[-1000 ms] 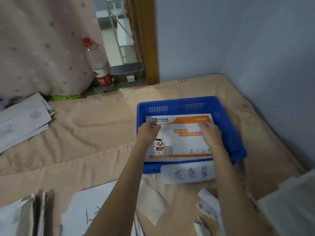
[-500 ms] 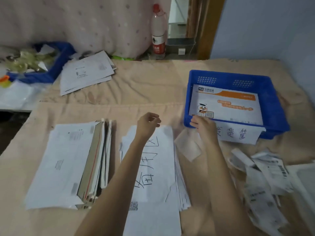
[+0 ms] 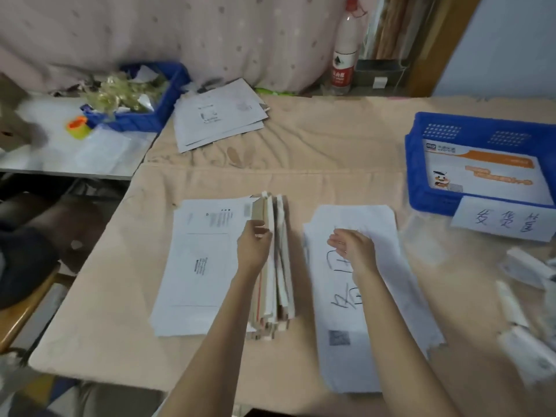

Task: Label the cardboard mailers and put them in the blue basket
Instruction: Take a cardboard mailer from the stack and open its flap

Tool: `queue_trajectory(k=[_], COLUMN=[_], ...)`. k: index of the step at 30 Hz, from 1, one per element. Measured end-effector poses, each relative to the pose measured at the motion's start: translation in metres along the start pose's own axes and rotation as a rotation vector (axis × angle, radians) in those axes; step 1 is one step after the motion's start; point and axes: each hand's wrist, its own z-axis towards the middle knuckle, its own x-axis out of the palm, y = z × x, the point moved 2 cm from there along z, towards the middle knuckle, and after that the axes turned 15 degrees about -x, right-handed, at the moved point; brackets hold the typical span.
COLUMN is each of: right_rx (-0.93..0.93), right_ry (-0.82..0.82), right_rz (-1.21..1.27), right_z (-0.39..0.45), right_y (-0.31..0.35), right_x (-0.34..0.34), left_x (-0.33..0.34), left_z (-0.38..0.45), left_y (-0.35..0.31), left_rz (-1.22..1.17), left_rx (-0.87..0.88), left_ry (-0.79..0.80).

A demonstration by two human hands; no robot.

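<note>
Pinching the top edge of the stiff, light cardboard mailers (image 3: 272, 266), the left hand (image 3: 254, 246) fingers curl there, while the right hand (image 3: 353, 246) hovers loosely open.

A plastic bottle (image 3: 344, 60) with a red label stands by the dotted curtain (image 3: 180, 34). A second blue bin (image 3: 141, 96) holds crumpled scraps, an orange-yellow tape roll (image 3: 78, 127) beside it.
</note>
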Motion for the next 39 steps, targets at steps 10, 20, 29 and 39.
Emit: queue_trajectory(k=[10, 20, 29, 39], right_rx=[0.093, -0.097, -0.156, 0.067], right_ry=[0.077, 0.143, 0.126, 0.137], right_rz=[-0.21, -0.729, -0.743, -0.079], right_z=[-0.042, -0.062, -0.061, -0.035], right_y=[-0.051, -0.055, -0.051, -0.066], right_x=[0.1, 0.131, 0.135, 0.123], left_x=[-0.086, -0.087, -0.069, -0.05], left_z=[0.034, 0.036, 0.029, 0.033], left_y=[0.077, 0.108, 0.091, 0.058], left_rz=[0.246, 0.389, 0.566, 0.497], left_rx=[-0.078, -0.074, -0.022, 0.111], left_ry=[-0.097, -0.097, -0.167, -0.044])
